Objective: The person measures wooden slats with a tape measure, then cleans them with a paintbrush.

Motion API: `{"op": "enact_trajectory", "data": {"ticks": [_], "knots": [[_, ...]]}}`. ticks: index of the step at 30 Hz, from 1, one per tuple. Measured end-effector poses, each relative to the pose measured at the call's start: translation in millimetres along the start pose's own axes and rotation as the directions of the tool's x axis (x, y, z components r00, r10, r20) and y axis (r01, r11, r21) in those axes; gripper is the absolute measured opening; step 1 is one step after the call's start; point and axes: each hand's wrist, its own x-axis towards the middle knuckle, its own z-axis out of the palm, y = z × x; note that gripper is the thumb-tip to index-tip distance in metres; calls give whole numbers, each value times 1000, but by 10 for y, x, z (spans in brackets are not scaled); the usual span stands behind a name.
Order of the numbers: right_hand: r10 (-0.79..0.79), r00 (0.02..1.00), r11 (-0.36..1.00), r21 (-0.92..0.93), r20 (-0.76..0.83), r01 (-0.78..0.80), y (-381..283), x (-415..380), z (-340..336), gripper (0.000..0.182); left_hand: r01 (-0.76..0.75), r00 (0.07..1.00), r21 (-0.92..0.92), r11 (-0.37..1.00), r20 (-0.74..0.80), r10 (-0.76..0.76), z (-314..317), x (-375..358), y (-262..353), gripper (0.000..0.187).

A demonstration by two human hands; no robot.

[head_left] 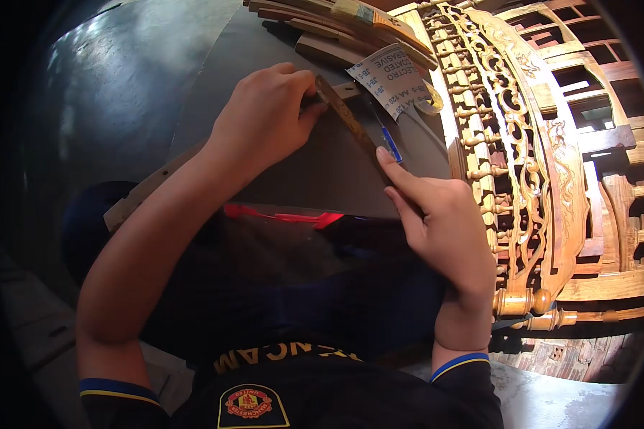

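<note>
A slim brown wooden strip (350, 123) slants across the grey tabletop (265, 168), its upper end pointing toward eleven o'clock and its lower end toward five. The left hand (275, 104) is mostly closed, fingers curled with the thumb and forefinger pinching the upper end. The right hand (433, 211) is partly open — its index finger lies along the lower end, with the thumb tucked close below. From the strip's middle, a curled sheet of printed abrasive paper (390, 77) sits nearby at one to two o'clock, and a small blue object (391, 146) lies just beside the strip at four. Several stacked wooden pieces (322, 36) lie at about twelve o'clock, with a yellow ring-shaped object (431, 101) at two to three. A paler wooden piece (125, 205) shows beyond the left forearm, between eight and nine — partly hidden — and something bright red (286, 215) shows at seven. Carved wooden furniture (565, 179) stands well apart around three o'clock, in sunlight.
</note>
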Motion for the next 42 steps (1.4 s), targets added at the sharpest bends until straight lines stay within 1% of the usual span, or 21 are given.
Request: {"op": "enact_trajectory", "data": {"ticks": [2,4,5,6,7,8,10,13,17,18,19,21,23,25,28,31,32,35,36,39,42], "knots": [[104,990,987,129,-97,-91,20,-107,-163,48,-12,1000,29,1000,-5,12,-7,13,-32,22],[222,961,947,270,-167,-172,18,-138,-226,49,-38,999,66,997,14,37,-6,12,-34,22],[204,968,953,257,-145,-163,54,-116,-250,47,-38,999,93,995,24,36,-16,17,-31,21],[148,980,964,240,-130,-113,110,-64,-221,47,-44,998,120,992,40,39,-38,17,-34,21],[122,987,973,211,-107,-97,151,6,-177,49,-56,997,151,987,57,48,-60,34,-33,21],[96,992,980,183,-85,-79,192,77,-136,50,-67,997,146,987,54,60,-78,30,-23,21],[106,994,989,106,-18,-103,233,225,-54,55,-95,995,144,985,53,88,-113,-32,-2,22],[21,998,985,171,-58,-11,356,388,28,60,-152,988,157,976,21,151,-108,-107,36,20],[13,998,979,205,-58,-1,525,479,121,59,-129,978,94,987,174,112,-273,-66,58,23],[22,997,968,249,-72,-4,532,460,139,54,-107,974,72,992,210,90,-322,-61,28,24],[9,993,967,253,-117,22,542,428,179,52,-81,968,50,995,242,66,-358,-58,17,25],[-22,979,964,253,-205,75,561,360,255,48,-87,961,70,994,267,65,-410,-60,41,25],[-31,965,952,288,-259,108,577,321,278,41,-82,953,60,995,298,60,-437,-54,72,26],[-29,966,948,300,-256,108,585,273,211,39,-59,945,22,998,325,49,-444,-52,106,28],[80,976,923,386,-200,3,617,257,97,32,-149,943,25,989,305,134,-437,-67,137,30],[52,965,952,306,-256,30,694,283,158,26,-141,931,24,990,344,125,-444,-87,100,33],[55,970,953,302,-238,20,696,290,172,21,-163,928,32,986,343,143,-445,-93,91,33],[21,975,965,259,-220,37,694,326,223,20,-210,924,53,976,336,180,-453,-111,62,33],[38,981,963,270,-190,15,672,338,210,19,-214,926,56,975,330,184,-450,-119,44,33],[20,975,984,176,-220,19,611,344,200,19,-213,932,60,975,313,184,-446,-138,26,30],[-21,957,995,91,-289,49,571,322,146,15,-216,937,65,974,296,188,-452,-156,40,27]]}}
